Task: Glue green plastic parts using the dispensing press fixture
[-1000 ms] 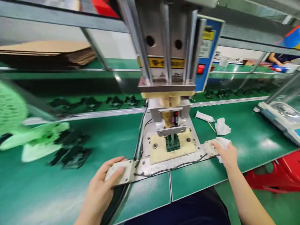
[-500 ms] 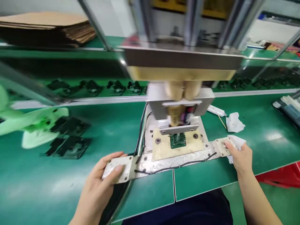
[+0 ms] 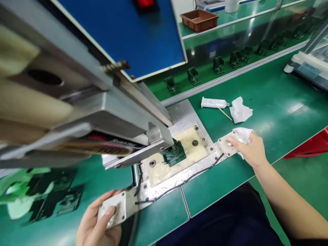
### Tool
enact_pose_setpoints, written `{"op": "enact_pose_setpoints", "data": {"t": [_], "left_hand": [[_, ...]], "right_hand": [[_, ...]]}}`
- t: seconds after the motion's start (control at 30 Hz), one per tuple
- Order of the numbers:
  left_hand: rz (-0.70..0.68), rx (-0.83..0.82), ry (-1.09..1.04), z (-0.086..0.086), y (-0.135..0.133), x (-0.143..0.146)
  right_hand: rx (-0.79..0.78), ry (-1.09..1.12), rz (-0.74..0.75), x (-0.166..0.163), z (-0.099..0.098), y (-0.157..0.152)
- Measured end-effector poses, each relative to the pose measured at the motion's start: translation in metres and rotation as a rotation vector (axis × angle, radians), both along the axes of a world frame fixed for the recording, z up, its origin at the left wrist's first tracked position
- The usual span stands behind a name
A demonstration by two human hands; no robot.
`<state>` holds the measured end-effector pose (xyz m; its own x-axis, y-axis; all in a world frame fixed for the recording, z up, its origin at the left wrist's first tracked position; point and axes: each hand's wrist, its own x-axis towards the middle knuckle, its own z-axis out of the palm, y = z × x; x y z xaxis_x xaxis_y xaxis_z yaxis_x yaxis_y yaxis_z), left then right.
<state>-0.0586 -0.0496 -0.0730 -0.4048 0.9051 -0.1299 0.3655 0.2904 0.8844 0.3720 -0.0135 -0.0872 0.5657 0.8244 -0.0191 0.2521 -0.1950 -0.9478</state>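
Note:
My left hand [image 3: 96, 223] wraps around the left metal button box [image 3: 120, 201] of a bench press, thumb lying on its top face. At the other end, my right hand [image 3: 252, 150] grips the right button box [image 3: 224, 146] with the thumb over its button. A white cloth [image 3: 245, 133] is caught between that hand and the box. Between both hands, a dark green plastic part [image 3: 177, 155] sits on the press's cream pad [image 3: 164, 177]. The press head [image 3: 139, 153] hangs over the part and hides its upper left side; whether they touch I cannot tell.
Behind the press lie a white tube [image 3: 214, 103], a thin wooden stick [image 3: 225, 114] and crumpled white tissue [image 3: 241, 111]. Several dark parts [image 3: 193, 76] line the back ledge. A light green fan [image 3: 19, 201] stands left beside dark parts. A brown tray [image 3: 199, 20] is on the shelf.
My view has swung to the right and closer to the press, so the press head now fills the left side. Both hands keep their hold on the button boxes.

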Motion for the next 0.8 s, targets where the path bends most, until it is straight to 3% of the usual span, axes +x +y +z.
{"op": "enact_pose_setpoints", "data": {"t": [0.1,0.17,0.6,0.73,0.8], "left_hand": [[0.186,0.092,-0.247,0.011,0.006,0.020],[0.227,0.112,-0.328,0.016,0.009,0.029],[0.181,0.120,-0.467,0.015,0.004,0.037],[0.136,0.132,-0.448,0.017,0.002,0.036],[0.091,0.111,-0.336,0.022,0.001,0.036]], "right_hand": [[-0.002,-0.061,-0.025,0.005,0.000,-0.001],[0.017,-0.087,-0.061,0.007,-0.003,-0.002],[0.126,-0.082,-0.065,0.027,-0.018,0.000],[0.143,-0.075,-0.063,0.027,-0.019,0.000],[0.150,-0.091,-0.059,0.026,-0.019,-0.001]]}}
